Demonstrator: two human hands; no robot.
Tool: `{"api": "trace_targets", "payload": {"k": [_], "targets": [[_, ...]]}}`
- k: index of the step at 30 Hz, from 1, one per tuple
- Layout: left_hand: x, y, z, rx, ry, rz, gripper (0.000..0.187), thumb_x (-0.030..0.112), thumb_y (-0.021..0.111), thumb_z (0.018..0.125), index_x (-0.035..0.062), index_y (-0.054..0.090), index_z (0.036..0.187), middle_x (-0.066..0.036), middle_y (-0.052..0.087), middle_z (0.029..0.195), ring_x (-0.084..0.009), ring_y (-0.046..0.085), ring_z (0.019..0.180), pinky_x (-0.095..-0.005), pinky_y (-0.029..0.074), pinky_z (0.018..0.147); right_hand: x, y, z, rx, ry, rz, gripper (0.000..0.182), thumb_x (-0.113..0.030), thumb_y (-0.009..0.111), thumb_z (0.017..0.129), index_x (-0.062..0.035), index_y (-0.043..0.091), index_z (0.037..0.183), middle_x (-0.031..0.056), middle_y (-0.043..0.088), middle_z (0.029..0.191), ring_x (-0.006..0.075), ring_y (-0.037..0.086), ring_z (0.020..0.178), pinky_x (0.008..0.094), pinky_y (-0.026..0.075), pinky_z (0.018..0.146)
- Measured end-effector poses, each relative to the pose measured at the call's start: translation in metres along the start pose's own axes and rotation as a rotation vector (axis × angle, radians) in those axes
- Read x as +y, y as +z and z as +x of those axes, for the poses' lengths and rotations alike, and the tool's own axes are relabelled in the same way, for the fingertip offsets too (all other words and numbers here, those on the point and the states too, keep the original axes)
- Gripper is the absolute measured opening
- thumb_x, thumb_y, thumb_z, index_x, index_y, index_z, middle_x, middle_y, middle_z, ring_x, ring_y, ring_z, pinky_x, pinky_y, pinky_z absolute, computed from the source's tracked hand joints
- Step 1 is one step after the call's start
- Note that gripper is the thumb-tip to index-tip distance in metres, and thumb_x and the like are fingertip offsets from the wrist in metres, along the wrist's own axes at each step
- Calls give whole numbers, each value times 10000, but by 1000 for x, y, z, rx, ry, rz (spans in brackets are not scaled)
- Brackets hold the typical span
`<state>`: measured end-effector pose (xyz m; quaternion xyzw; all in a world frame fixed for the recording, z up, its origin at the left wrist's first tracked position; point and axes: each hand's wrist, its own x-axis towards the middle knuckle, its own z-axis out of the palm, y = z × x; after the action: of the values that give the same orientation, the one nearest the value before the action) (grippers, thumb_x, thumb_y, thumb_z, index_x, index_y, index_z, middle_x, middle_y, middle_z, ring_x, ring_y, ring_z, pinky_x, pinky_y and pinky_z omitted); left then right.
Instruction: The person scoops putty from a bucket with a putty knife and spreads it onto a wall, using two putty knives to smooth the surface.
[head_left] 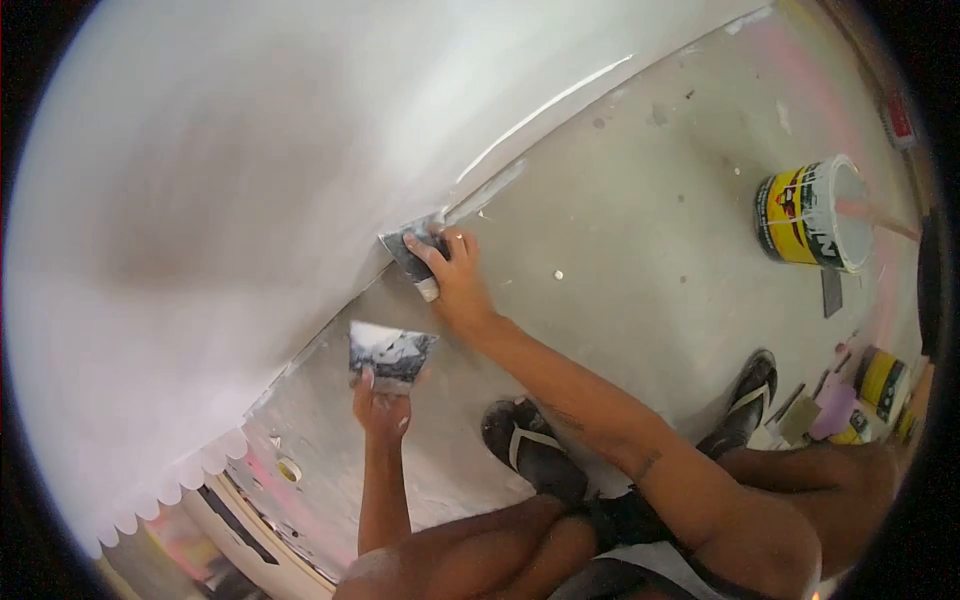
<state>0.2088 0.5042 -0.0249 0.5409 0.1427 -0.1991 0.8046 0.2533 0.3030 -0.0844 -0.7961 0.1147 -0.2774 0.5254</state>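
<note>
My right hand is closed round a dark-handled putty knife, its blade against the foot of the white wall, where the wall meets the floor. Lower and to the left, my left hand grips a wide, flat metal blade from below. White filler lies on this blade's face, with grey smears beside it. The two tools are apart. A thin bright white line runs along the lower wall, up and to the right of my right hand.
A yellow and black bucket with a stick in it stands on the grey floor at the right. Smaller tubs and a purple item lie at lower right. A tape roll is at lower left. My sandalled feet are below.
</note>
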Motion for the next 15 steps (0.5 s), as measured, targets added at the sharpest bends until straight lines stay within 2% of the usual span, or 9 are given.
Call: {"api": "trace_targets", "payload": {"k": [1,3,5,7,9,11,12,14,15], "targets": [[-4,10,5,87,-78,-85,500,374,553,941,99,475,1351,-118,570,1280,-302,582,1156,-499,569,788,-2,-11,-3,-69,34,-1,688,21,680,703,-167,538,1349,185,450,1327,385,406,1240,475,390,1032],[-17,19,18,28,-100,-93,438,376,524,965,103,504,1306,-92,615,1199,-264,624,1063,-446,573,701,-3,-34,-3,-139,51,-5,678,53,644,713,-157,534,1348,189,472,1305,371,424,1233,463,391,1026],[-27,38,24,-22,-126,-105,387,379,494,988,108,533,1261,-65,659,1117,-226,666,970,-393,577,614,-4,-61,-5,-75,25,265,681,118,567,706,-138,539,1337,199,495,1281,360,450,1224,455,385,1020],[-25,70,23,34,-333,-326,283,366,492,996,144,583,1145,-18,688,982,-156,679,828,-304,511,471,-14,-96,-7,-158,-93,388,678,129,547,703,-126,538,1331,202,490,1283,372,447,1225,459,374,1032],[-26,87,28,13,-381,-400,247,364,507,991,163,599,1100,2,691,941,-135,676,799,-293,481,449,-26,-113,-10,-240,-211,513,677,141,527,699,-114,537,1325,206,485,1285,383,443,1227,462,363,1044],[-30,104,31,-167,-324,-447,439,421,483,995,54,555,1227,-69,673,1053,-195,687,835,-287,563,513,-32,-126,-15,-289,-281,619,640,148,525,709,-95,545,1301,210,488,1269,394,446,1216,449,369,1043],[-24,118,22,-178,-331,-446,439,421,483,995,54,555,1227,-69,673,1053,-195,687,835,-287,563,513,-27,-132,-13,-280,-282,608,640,148,525,709,-95,545,1301,210,488,1269,394,446,1216,449,369,1043],[-2,155,1,73,-133,314,543,453,515,972,14,506,1291,-124,642,1131,-262,679,939,-361,599,618,-6,-143,-3,-382,-35,245,634,144,539,714,-76,527,1308,223,473,1269,386,428,1242,433,363,1059],[-2,157,5,52,-133,319,543,453,515,972,14,506,1291,-124,642,1131,-262,679,939,-361,599,618,7,-153,4,-363,-36,234,634,144,539,714,-76,527,1308,223,473,1269,386,428,1242,433,363,1059]]}}
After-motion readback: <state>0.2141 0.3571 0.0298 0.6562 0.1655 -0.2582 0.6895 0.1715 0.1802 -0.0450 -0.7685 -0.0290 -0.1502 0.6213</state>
